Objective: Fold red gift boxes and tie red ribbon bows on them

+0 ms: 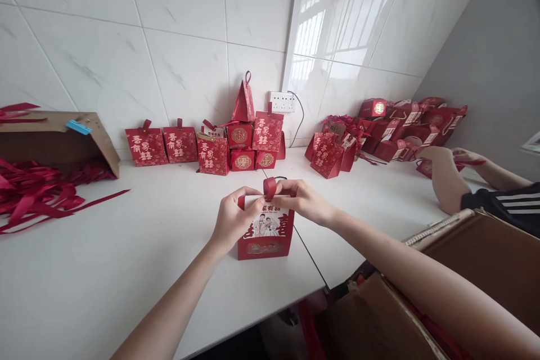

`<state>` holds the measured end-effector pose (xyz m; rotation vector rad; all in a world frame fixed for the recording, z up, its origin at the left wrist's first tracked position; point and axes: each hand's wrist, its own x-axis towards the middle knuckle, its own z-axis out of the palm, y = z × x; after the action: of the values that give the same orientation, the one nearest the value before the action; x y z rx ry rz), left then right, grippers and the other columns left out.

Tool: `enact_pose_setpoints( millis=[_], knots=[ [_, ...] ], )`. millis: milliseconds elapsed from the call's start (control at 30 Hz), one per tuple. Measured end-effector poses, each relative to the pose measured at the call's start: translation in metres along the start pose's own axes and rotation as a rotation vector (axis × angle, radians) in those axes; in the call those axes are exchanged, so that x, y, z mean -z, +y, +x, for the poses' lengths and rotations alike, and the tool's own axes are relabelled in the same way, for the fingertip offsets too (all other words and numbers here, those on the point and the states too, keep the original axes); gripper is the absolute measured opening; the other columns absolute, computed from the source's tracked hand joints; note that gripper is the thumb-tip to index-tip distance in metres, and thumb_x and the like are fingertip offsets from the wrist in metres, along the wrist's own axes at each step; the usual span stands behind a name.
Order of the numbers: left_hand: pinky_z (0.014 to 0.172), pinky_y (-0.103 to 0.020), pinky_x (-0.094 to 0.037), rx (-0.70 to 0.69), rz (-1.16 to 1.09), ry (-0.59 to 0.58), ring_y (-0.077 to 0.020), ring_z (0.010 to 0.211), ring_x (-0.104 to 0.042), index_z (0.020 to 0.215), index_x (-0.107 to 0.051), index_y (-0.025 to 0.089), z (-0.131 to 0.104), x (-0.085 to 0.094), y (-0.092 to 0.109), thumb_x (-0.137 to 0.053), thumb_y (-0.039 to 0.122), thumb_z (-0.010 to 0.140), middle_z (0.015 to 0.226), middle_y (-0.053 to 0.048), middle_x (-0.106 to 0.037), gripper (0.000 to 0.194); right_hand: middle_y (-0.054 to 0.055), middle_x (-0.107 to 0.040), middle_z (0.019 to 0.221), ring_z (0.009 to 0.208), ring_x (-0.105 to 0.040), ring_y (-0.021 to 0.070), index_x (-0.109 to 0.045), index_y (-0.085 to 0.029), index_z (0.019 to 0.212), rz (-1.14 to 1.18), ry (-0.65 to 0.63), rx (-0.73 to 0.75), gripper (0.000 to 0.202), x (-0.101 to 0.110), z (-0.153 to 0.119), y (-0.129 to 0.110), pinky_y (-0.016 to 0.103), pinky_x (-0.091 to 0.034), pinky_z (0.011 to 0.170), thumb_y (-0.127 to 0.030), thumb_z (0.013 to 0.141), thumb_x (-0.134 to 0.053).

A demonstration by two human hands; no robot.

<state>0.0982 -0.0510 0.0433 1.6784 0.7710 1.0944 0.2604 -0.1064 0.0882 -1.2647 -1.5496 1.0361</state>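
A red gift box [265,247] with a white front panel and a drawing of a couple stands upright on the white table, in front of me. My left hand [238,214] pinches its top edge from the left. From the right, my right hand [301,199] is closed at the same top edge, by the base of a red ribbon loop [269,187]. The loop stands up between my two hands. My fingertips partly cover the top of the box and the ribbon's lower end.
Finished-looking red boxes [181,144] line the wall, some stacked. A carton [99,143] spills red ribbons [37,194] at left. More boxes [327,154] stand at right, near another person's arms [447,180]. Open cardboard boxes [476,259] sit at lower right.
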Motion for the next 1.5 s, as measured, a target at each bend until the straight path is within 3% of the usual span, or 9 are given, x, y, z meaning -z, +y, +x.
enact_pose_setpoints(
  millis=[233,400,533,733,1100,1267,1333,1400,1500],
  knots=[
    [0.038,-0.015,-0.028,-0.022,-0.029,0.04,-0.0053,0.04,-0.034,0.074,-0.057,0.017,-0.002,0.0,0.009,-0.063,0.034,0.07,0.048,0.007,-0.043,0.019,0.001,-0.062,0.075,0.068,-0.056,0.0134,-0.063,-0.016,0.079,-0.106,0.064,0.028,0.022,0.0,-0.004,-0.002,0.026,-0.043,0.062,-0.036,0.075,-0.058],
    [0.035,-0.015,-0.021,0.107,-0.074,0.011,-0.0048,0.036,-0.026,0.079,-0.055,0.019,-0.008,0.001,0.019,-0.057,0.037,0.076,0.043,0.01,-0.034,0.019,0.002,-0.06,0.073,0.065,-0.056,0.0133,-0.061,-0.016,0.077,-0.111,0.097,-0.022,0.026,-0.005,-0.007,-0.008,0.025,-0.044,0.057,-0.039,0.079,-0.051],
    [0.035,-0.015,-0.02,0.112,-0.05,-0.006,-0.0045,0.037,-0.026,0.077,-0.054,0.018,-0.01,0.001,0.019,-0.055,0.037,0.077,0.044,0.009,-0.033,0.019,0.001,-0.06,0.075,0.064,-0.056,0.0125,-0.058,-0.016,0.084,-0.109,0.049,-0.021,0.023,-0.007,-0.01,-0.005,0.025,-0.045,0.057,-0.036,0.081,-0.048],
    [0.042,-0.015,-0.031,0.056,-0.069,-0.019,-0.0059,0.044,-0.036,0.078,-0.053,0.018,-0.013,-0.001,0.018,-0.058,0.039,0.076,0.051,0.007,-0.044,0.022,0.0,-0.057,0.073,0.061,-0.054,0.0109,-0.054,-0.015,0.084,-0.155,0.013,0.014,0.02,-0.005,-0.013,-0.002,0.023,-0.044,0.055,-0.034,0.08,-0.052],
    [0.041,-0.016,-0.029,0.049,-0.052,-0.012,-0.006,0.044,-0.036,0.077,-0.053,0.018,-0.015,-0.004,0.02,-0.059,0.038,0.077,0.05,0.007,-0.043,0.02,0.002,-0.058,0.081,0.068,-0.056,0.0131,-0.053,-0.016,0.083,-0.069,-0.021,0.022,0.016,-0.004,-0.012,-0.002,0.026,-0.045,0.062,-0.03,0.077,-0.05],
    [0.043,-0.018,-0.032,0.068,-0.084,-0.021,-0.0074,0.044,-0.04,0.084,-0.054,0.019,-0.015,-0.004,0.014,-0.058,0.042,0.077,0.051,0.007,-0.044,0.025,0.0,-0.056,0.071,0.063,-0.053,0.0124,-0.055,-0.016,0.08,-0.112,0.038,-0.03,0.017,-0.003,-0.013,-0.002,0.025,-0.041,0.057,-0.032,0.077,-0.053],
    [0.049,-0.02,-0.041,0.064,-0.158,-0.02,-0.0104,0.052,-0.05,0.098,-0.051,0.02,-0.012,0.0,0.008,-0.056,0.045,0.077,0.062,0.004,-0.053,0.033,-0.001,-0.055,0.067,0.061,-0.051,0.0121,-0.056,-0.016,0.075,-0.103,0.115,-0.015,0.019,0.002,-0.011,-0.001,0.024,-0.039,0.055,-0.035,0.076,-0.056],
    [0.066,-0.027,-0.049,0.034,-0.227,-0.026,-0.0166,0.077,-0.06,0.112,-0.043,0.021,-0.009,0.007,0.003,-0.055,0.047,0.076,0.09,-0.002,-0.061,0.046,-0.002,-0.054,0.065,0.06,-0.05,0.0116,-0.055,-0.018,0.071,0.021,0.251,0.075,0.023,0.011,-0.009,0.0,0.024,-0.039,0.057,-0.04,0.073,-0.062],
    [0.089,-0.035,-0.047,-0.057,-0.22,-0.078,-0.0243,0.113,-0.052,0.126,-0.033,0.023,-0.008,0.016,0.002,-0.061,0.045,0.072,0.128,-0.01,-0.048,0.065,-0.003,-0.057,0.067,0.063,-0.053,0.0132,-0.053,-0.021,0.07,0.305,0.423,0.207,0.03,0.024,-0.01,0.0,0.028,-0.044,0.065,-0.045,0.064,-0.07]
  ],
)
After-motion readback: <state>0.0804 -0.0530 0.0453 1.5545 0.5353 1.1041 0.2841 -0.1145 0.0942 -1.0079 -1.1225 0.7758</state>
